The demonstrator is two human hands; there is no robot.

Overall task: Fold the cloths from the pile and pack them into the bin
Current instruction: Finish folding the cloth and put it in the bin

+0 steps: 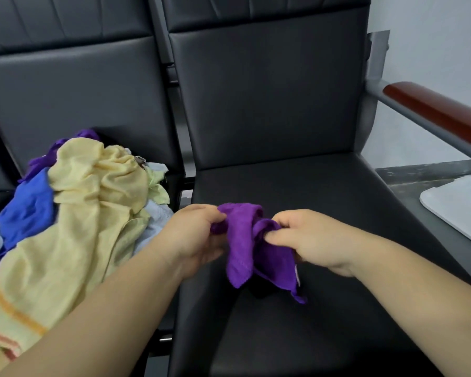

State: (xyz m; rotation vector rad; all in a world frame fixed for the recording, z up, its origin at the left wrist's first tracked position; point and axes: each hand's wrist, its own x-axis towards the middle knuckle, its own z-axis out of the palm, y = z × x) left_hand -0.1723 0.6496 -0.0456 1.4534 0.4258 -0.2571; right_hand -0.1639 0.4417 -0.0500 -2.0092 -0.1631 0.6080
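Observation:
A small purple cloth hangs crumpled above the black chair seat. My left hand pinches its left upper edge between thumb and fingers. My right hand grips its right side with curled fingers. The cloth's lower corners dangle toward the seat. On the neighbouring seat to the left lies the pile of cloths: a big pale yellow one on top, with blue, purple and light blue ones beneath. A white bin shows at the right edge, only its rim and corner visible.
Two black padded chairs stand side by side with a gap between them. A grey metal armrest with a brown wooden top runs at the right. The white bin sits on a dark floor beside the chair.

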